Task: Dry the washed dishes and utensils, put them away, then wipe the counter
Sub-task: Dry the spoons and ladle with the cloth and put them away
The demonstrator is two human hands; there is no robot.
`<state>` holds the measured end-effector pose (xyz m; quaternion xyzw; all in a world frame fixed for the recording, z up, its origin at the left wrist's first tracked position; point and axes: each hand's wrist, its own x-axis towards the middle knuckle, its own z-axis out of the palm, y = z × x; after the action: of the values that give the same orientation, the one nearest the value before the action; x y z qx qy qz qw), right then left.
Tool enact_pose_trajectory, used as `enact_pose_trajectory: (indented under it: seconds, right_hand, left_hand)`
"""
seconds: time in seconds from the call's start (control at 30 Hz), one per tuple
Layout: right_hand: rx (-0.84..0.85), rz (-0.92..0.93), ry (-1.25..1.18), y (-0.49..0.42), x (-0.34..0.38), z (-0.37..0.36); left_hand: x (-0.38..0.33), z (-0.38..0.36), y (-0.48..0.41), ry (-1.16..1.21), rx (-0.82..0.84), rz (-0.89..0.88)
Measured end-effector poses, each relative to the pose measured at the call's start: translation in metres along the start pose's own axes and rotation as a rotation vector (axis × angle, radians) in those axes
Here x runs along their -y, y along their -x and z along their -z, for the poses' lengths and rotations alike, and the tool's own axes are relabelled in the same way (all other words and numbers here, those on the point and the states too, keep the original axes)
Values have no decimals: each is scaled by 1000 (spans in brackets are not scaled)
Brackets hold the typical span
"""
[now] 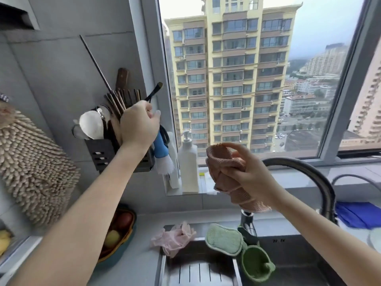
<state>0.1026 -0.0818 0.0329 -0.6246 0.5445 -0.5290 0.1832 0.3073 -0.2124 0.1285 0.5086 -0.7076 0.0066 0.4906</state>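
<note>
My left hand [140, 123] pinches a dark-handled utensil [155, 91] over the wall-mounted utensil holder [101, 152], while my right hand [251, 176] clutches a bunched pink cloth [220, 159].

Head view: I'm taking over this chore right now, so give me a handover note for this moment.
Left hand: grips a dark utensil at the wall rack.
Right hand: holds the pink cloth near the faucet.
Done: chopsticks and a white spoon stand in the rack.
Left: probably settle this utensil, then wipe the counter. Other dishes, if any, are out of view.
</note>
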Motion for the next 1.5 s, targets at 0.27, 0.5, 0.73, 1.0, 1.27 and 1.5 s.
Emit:
enact_pose_trajectory:
  seconds: [0.27,0.5,0.73,1.0,1.27,1.5]
  right_hand:
    - [-218,-263,-159,125,-31,113]
    - [-474,-588,-165,260,-81,219]
    - [-787,-760,11,363,-109,322]
    - [-910,-743,150,414,-114,420]
    - [-841,-715,105,415,-131,454]
    - [-804,-687,56,411,-141,462]
  left_hand:
    - [-136,-69,130,373,378,-268]
    - [-245,-141,250,560,809,-372]
    - [-348,-236,380,511,1441,-63]
    - [-437,-317,495,470,1776,885]
    - [-460,-356,528,440,1679,1288]
    - [-463,-359,532,359,1654,1240]
